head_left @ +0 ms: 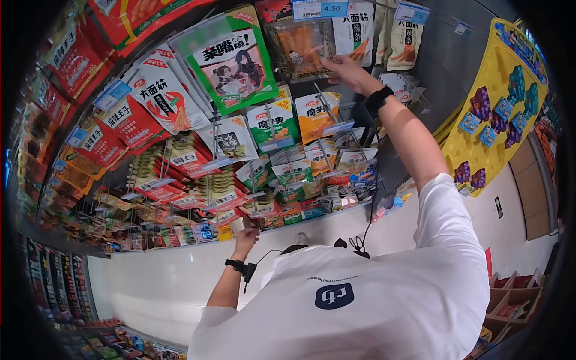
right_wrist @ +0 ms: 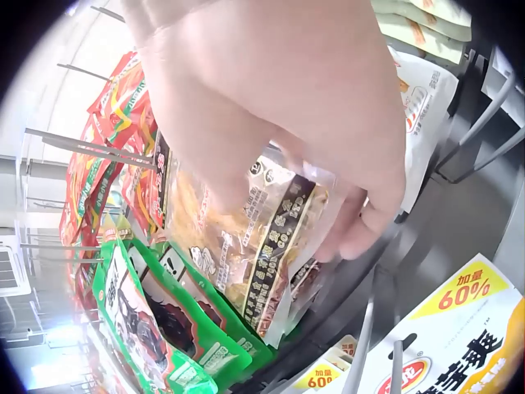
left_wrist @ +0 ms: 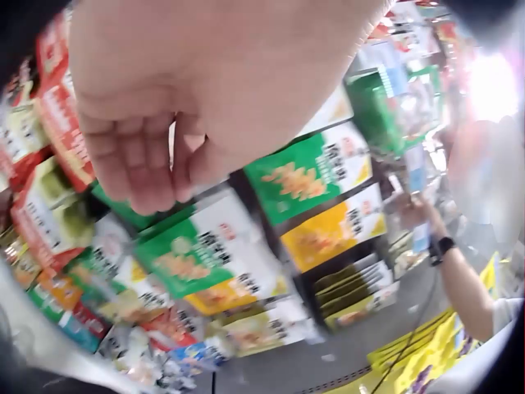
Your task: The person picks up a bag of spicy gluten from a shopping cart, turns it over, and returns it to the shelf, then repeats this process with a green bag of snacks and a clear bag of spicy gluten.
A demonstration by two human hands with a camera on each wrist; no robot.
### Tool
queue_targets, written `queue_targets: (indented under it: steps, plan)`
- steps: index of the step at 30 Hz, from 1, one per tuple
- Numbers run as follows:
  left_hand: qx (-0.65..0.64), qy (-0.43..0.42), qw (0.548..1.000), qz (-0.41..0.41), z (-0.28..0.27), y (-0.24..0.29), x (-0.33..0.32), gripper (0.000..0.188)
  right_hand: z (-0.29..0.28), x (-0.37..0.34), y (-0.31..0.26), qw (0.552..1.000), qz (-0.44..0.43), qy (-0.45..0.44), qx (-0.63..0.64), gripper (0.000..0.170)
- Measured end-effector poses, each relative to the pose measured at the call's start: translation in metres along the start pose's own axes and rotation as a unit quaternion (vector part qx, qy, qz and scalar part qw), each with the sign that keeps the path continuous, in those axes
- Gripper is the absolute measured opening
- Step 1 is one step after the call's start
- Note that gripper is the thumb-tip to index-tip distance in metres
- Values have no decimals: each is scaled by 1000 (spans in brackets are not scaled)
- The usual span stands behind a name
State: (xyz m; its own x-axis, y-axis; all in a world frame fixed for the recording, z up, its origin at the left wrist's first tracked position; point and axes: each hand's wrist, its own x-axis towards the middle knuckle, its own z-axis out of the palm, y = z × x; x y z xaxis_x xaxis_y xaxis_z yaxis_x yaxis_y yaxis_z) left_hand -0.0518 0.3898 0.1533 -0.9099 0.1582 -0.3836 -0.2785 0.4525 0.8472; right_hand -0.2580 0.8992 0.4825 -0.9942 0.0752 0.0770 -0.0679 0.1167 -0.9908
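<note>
My right hand [head_left: 348,73] reaches up to the top row of hanging snacks. In the right wrist view, the thumb lies over the front of a clear snack bag [right_wrist: 238,230] and the fingers wrap behind its edge. The bag [head_left: 300,47] shows orange-brown strips through its plastic and a dark printed band. My left hand [head_left: 245,241] is low by the bottom rows, fingers loosely curled and nothing seen between them. Green packets [left_wrist: 193,254] lie just beyond its fingertips in the left wrist view.
A green packet with cartoon figures [head_left: 237,69] hangs left of the clear bag, and white packets [head_left: 354,33] hang to its right. Metal hooks [right_wrist: 484,123] jut out between rows. A yellow display board [head_left: 486,114] stands at the right, beside price tags [head_left: 324,9] overhead.
</note>
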Motion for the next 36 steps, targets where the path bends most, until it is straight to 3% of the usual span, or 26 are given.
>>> queue_targets:
  steps: [2,3,5,6,8,10,12,14,16,18,20,22,24,25,26,27,28,29,31,33,35,36]
  plan:
    - [17,-57,996,-74,9,-56,-16,22,-5,-14,-2,998,39,-43,19,55]
    - [41,-93,990,-98,11,-86,-25,22,-6,-23,-4,998,40,-40,22,55]
    - [87,-161,971,-157,7,-133,-49,23,-6,-43,-9,997,-14,69,-13,40]
    - [106,-192,957,-192,3,-147,-60,23,-7,-52,-11,997,-13,70,-12,40]
    - [267,-268,904,-198,-9,-148,-86,22,-8,-76,-14,982,-112,137,-63,39]
    - [300,-320,854,-279,-19,-159,-98,20,-10,-108,-14,977,-132,150,-69,39]
    - [324,-348,841,-260,-26,-177,-100,21,-15,-143,-5,980,-150,128,-22,38]
    - [239,-278,881,-298,-31,-160,-96,22,-15,-185,10,984,-129,121,21,34]
    - [218,-309,878,-293,-37,-164,-79,23,-14,-224,33,975,-135,173,31,27]
    - [266,-297,886,-238,-31,-152,-53,22,-16,-265,60,964,-101,236,65,24]
    - [285,-328,875,-215,-27,-146,-16,21,-25,-308,98,952,-73,298,23,23]
    - [307,-384,852,-176,-22,-147,32,21,-25,-355,139,918,-10,396,-1,23]
    - [394,-451,794,-106,-10,-158,90,22,-15,-411,185,868,81,489,-6,22]
    - [394,-440,804,-74,-3,-144,111,23,-10,-440,209,842,149,519,-18,22]
    - [394,-431,811,-43,4,-133,126,25,3,-462,227,830,158,534,-18,22]
    - [209,-466,857,-75,12,-167,169,26,21,-489,242,804,207,558,-16,22]
    - [21,-484,867,-115,20,-200,206,27,40,-517,258,770,258,583,-11,22]
    - [43,-510,850,-125,22,-192,210,27,59,-544,288,761,260,595,-5,22]
    - [127,-471,863,-133,52,-133,218,24,95,-585,317,743,271,612,-13,23]
    - [235,-520,812,-124,110,-110,218,22,166,-644,309,666,313,677,3,22]
    - [383,-513,768,-2,142,-110,228,24,206,-672,306,595,344,726,28,22]
    - [403,-531,745,9,158,-89,218,24,224,-685,307,558,361,746,31,23]
